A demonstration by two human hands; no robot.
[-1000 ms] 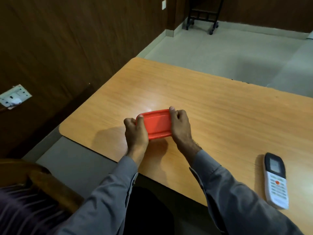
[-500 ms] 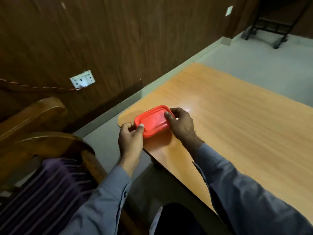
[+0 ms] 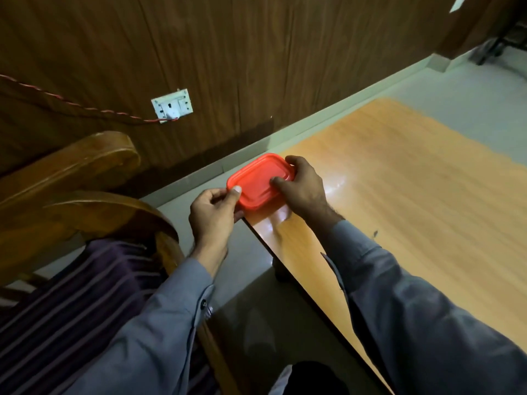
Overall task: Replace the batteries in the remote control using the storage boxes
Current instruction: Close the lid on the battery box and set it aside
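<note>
Just left of centre frame, the left hand [image 3: 212,216] is pinching the red box [image 3: 258,182] by its near-left rim, thumb on top. The box is sitting mid-frame over the table [image 3: 413,195] corner, while the right hand [image 3: 303,188] is gripping its right end, fingers curled around it.

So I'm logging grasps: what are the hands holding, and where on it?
The red box lid: the left hand pinches its near-left corner, and the right hand grips its right end.
</note>
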